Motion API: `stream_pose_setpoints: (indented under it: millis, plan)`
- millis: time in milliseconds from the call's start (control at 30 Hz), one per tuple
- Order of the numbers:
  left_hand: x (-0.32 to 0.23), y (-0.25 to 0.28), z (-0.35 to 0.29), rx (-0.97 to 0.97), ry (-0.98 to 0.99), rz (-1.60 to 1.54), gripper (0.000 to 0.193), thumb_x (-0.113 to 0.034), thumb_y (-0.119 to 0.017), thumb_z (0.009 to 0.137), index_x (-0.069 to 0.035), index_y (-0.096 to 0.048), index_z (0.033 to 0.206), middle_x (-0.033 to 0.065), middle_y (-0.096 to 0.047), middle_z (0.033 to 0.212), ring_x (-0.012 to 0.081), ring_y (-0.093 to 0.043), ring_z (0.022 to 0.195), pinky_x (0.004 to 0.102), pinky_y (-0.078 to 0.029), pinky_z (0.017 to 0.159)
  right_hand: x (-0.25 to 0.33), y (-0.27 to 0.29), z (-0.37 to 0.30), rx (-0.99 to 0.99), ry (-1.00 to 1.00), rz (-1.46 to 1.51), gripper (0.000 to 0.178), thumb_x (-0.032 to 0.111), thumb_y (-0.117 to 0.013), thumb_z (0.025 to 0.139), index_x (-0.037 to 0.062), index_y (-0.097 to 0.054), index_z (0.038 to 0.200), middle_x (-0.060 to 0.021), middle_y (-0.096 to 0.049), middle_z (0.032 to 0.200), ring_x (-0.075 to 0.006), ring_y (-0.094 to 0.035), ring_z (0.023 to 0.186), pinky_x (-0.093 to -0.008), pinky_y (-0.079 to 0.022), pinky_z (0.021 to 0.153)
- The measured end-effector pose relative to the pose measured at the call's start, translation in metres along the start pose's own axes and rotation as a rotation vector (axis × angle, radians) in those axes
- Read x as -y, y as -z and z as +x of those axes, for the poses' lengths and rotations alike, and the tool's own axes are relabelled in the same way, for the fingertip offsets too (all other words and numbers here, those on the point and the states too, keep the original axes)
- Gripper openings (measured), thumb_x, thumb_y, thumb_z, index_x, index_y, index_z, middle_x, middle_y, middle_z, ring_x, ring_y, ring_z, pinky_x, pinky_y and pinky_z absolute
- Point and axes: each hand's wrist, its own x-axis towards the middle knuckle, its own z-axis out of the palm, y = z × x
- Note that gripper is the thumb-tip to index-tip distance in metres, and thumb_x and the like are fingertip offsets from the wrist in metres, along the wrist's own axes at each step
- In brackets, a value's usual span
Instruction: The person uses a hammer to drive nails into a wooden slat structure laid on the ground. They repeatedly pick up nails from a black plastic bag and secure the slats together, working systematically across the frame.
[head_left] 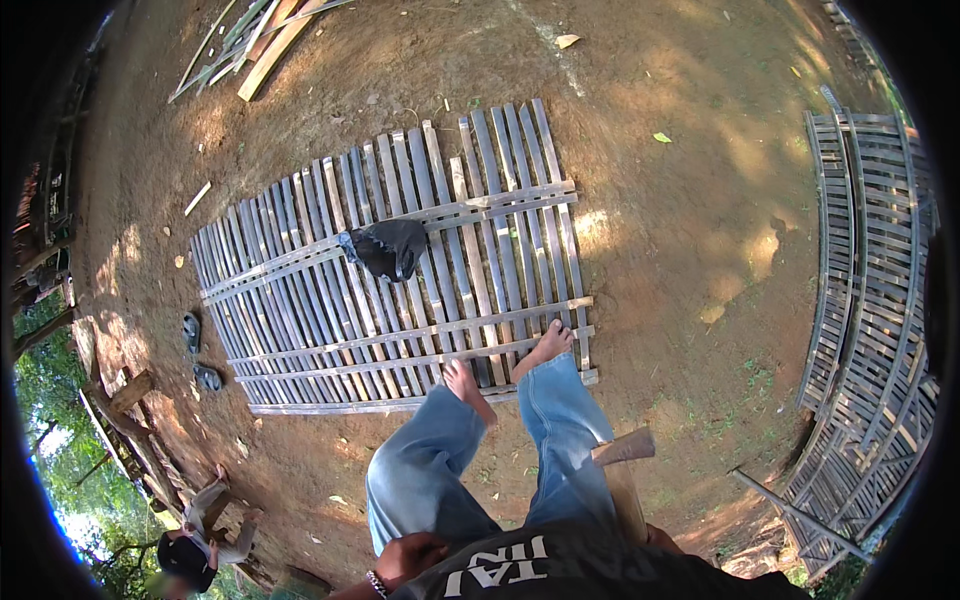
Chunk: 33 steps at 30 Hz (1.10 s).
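Observation:
My right hand (pixel 660 540), mostly hidden by my dark shirt, is at the lower end of a hatchet (pixel 624 447). The hatchet's wooden handle stands up beside my right leg, with its brownish head on top. At my waist, my left hand (pixel 408 556) has its fingers curled in, and nothing shows in it; a bracelet is round that wrist. In front of me a bamboo slat panel (pixel 400 330) lies on the ground, its many strips crossed by several long battens. My bare feet rest on its near edge. A black plastic bag (pixel 388 248) lies crumpled on a batten.
More slatted bamboo panels (pixel 870 270) are at the right, with a pole (pixel 800 512) across them. Wooden boards and strips (pixel 275 45) lie at the far left. A pair of sandals (pixel 200 355) is left of the panel. Another person (pixel 205 535) sits at lower left near logs.

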Motion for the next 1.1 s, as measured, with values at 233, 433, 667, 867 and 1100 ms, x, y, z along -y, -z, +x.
stream_pose_setpoints:
  millis: [233,433,667,867,1100]
  plan:
    - [-0.047,0.014,0.231,-0.216,-0.510,-0.103,0.004,-0.005,-0.079,0.084,-0.008,-0.078,0.086,0.0031,-0.074,0.082,0.0156,-0.070,0.078,0.0313,-0.055,0.068,0.086,0.072,0.102,-0.141,-0.025,0.225,0.039,0.006,-0.085,0.080,0.0057,-0.056,0.108,-0.0025,-0.064,0.083,-0.0107,-0.063,0.065,-0.0286,-0.053,0.056]
    - [-0.101,0.021,0.589,-0.624,-0.995,0.176,0.015,-0.015,-0.083,0.081,-0.007,-0.075,0.091,0.0105,-0.075,0.088,0.0257,-0.073,0.079,0.0368,-0.058,0.071,0.183,0.137,0.323,-0.280,0.402,0.210,0.038,0.004,-0.080,0.085,0.0048,-0.053,0.111,-0.0011,-0.059,0.079,-0.0101,-0.060,0.060,-0.0256,-0.050,0.052]
    - [-0.141,0.002,0.767,-0.961,-1.020,0.122,0.015,-0.020,-0.082,0.082,-0.010,-0.071,0.081,0.0057,-0.076,0.087,0.0267,-0.068,0.082,0.0387,-0.045,0.091,0.249,0.129,0.478,-0.264,0.675,0.192,0.034,0.002,-0.074,0.089,0.0032,-0.052,0.115,-0.0025,-0.056,0.083,-0.0095,-0.056,0.059,-0.0265,-0.048,0.052]
    - [-0.143,-0.006,0.778,-1.039,-1.028,0.169,0.010,-0.019,-0.081,0.081,-0.014,-0.073,0.081,-0.0010,-0.074,0.087,0.0204,-0.067,0.085,0.0382,-0.040,0.085,0.230,0.101,0.538,-0.329,0.723,0.287,0.034,0.004,-0.075,0.090,0.0011,-0.054,0.117,-0.0019,-0.056,0.081,-0.0079,-0.055,0.059,-0.0260,-0.047,0.053]
    - [-0.144,-0.008,0.781,-1.044,-1.016,0.246,0.009,-0.022,-0.081,0.081,-0.015,-0.075,0.082,-0.0022,-0.072,0.090,0.0196,-0.066,0.091,0.0391,-0.038,0.088,0.196,0.093,0.586,-0.417,0.623,0.227,0.032,0.005,-0.072,0.092,0.0021,-0.055,0.120,-0.0012,-0.058,0.080,-0.0079,-0.055,0.057,-0.0255,-0.048,0.052]
